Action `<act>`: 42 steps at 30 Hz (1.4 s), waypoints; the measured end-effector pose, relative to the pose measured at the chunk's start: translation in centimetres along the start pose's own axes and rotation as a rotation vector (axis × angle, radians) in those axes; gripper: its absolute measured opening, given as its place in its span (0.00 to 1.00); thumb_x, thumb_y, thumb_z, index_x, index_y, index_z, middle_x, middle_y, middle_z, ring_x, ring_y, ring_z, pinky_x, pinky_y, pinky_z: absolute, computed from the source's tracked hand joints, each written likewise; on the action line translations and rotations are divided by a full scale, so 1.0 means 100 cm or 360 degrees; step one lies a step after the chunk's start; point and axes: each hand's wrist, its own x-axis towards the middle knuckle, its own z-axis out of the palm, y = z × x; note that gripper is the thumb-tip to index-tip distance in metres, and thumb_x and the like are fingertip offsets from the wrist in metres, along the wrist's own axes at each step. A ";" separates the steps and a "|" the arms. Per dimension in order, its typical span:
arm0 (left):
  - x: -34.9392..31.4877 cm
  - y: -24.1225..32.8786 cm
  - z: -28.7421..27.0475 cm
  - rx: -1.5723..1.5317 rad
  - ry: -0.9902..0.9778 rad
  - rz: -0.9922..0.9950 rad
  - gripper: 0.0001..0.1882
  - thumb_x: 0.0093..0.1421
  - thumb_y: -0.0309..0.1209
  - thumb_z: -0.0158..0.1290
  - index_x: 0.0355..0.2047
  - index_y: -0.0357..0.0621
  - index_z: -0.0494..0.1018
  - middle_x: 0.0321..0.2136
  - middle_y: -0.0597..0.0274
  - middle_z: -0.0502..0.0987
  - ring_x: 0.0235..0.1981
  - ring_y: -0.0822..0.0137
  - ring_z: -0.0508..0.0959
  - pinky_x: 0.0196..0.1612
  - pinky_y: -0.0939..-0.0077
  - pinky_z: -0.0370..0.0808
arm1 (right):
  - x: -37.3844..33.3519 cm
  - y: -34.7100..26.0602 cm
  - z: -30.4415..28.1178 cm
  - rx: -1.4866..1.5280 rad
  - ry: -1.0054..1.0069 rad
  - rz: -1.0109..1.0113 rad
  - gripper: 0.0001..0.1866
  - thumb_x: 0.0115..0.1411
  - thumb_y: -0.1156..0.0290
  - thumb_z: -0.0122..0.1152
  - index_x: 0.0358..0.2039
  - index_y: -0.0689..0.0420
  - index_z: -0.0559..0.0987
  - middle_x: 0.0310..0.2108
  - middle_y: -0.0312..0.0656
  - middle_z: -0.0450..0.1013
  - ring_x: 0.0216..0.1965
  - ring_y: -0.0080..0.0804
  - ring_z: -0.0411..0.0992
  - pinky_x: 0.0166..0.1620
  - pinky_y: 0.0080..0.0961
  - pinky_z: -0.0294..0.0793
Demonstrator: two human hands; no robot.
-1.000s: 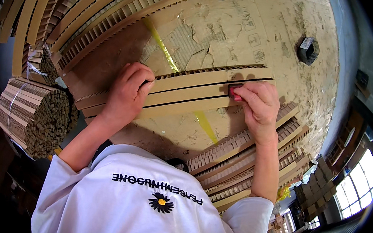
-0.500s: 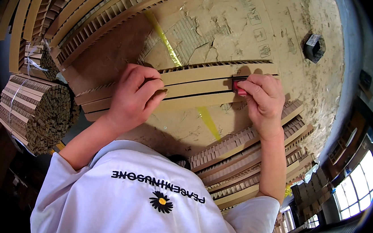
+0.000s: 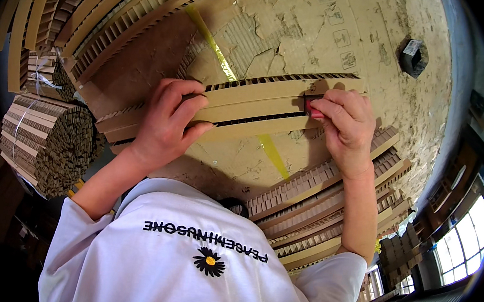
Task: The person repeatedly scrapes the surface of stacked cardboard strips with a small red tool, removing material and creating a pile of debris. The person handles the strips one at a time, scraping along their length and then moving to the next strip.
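Several long brown cardboard strips [image 3: 258, 101] with honeycomb edges lie side by side in front of me. My left hand [image 3: 166, 117] spans them toward their left part, curled fingers by the far edge and thumb nearer me, gripping the strips together. My right hand [image 3: 346, 129] pinches a small red piece with a dark edge [image 3: 314, 108] against the strips near their right end. The fingers partly cover this piece, so its exact kind cannot be made out.
Long honeycomb strips [image 3: 132, 18] stand at the far left, and more [image 3: 319, 199] lie at the near right. A tied honeycomb roll [image 3: 50, 144] sits at left. Yellow tape [image 3: 211, 43] crosses the worn cardboard surface [image 3: 382, 25]. A dark hexagonal object [image 3: 414, 60] rests at far right.
My left fingers and thumb have spread wider across the strips. The dark gap between the two farther strips has closed. My right hand still holds the red piece, shifted slightly right.
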 end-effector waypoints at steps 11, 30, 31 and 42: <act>-0.007 0.011 -0.003 0.0090 0.0069 0.0131 0.26 0.46 0.28 0.73 0.47 0.44 0.78 0.52 0.58 0.76 0.49 0.52 0.75 0.51 0.55 0.73 | -0.001 0.002 0.001 0.0006 -0.0007 0.0006 0.15 0.46 0.75 0.77 0.36 0.49 0.85 0.38 0.31 0.78 0.37 0.34 0.75 0.39 0.33 0.69; -0.031 0.018 0.035 0.0136 0.0006 0.0370 0.24 0.45 0.25 0.70 0.46 0.48 0.82 0.42 0.67 0.76 0.43 0.59 0.75 0.48 0.60 0.69 | -0.038 -0.023 -0.031 0.0349 0.0362 0.0268 0.18 0.48 0.87 0.74 0.40 0.57 0.88 0.37 0.38 0.79 0.37 0.33 0.76 0.39 0.26 0.77; -0.031 0.018 0.036 0.0149 0.0012 0.0370 0.24 0.45 0.25 0.70 0.46 0.48 0.82 0.42 0.67 0.76 0.43 0.59 0.75 0.48 0.60 0.69 | -0.046 -0.023 -0.026 0.0292 0.0304 0.0253 0.18 0.46 0.86 0.74 0.39 0.56 0.88 0.36 0.37 0.79 0.37 0.34 0.76 0.39 0.28 0.76; -0.032 0.017 0.036 0.0189 0.0035 0.0395 0.24 0.44 0.25 0.69 0.46 0.48 0.83 0.42 0.68 0.77 0.43 0.60 0.75 0.48 0.61 0.69 | -0.061 -0.024 -0.003 0.0004 0.0117 0.0083 0.17 0.44 0.81 0.71 0.36 0.50 0.87 0.37 0.31 0.79 0.35 0.35 0.76 0.38 0.32 0.72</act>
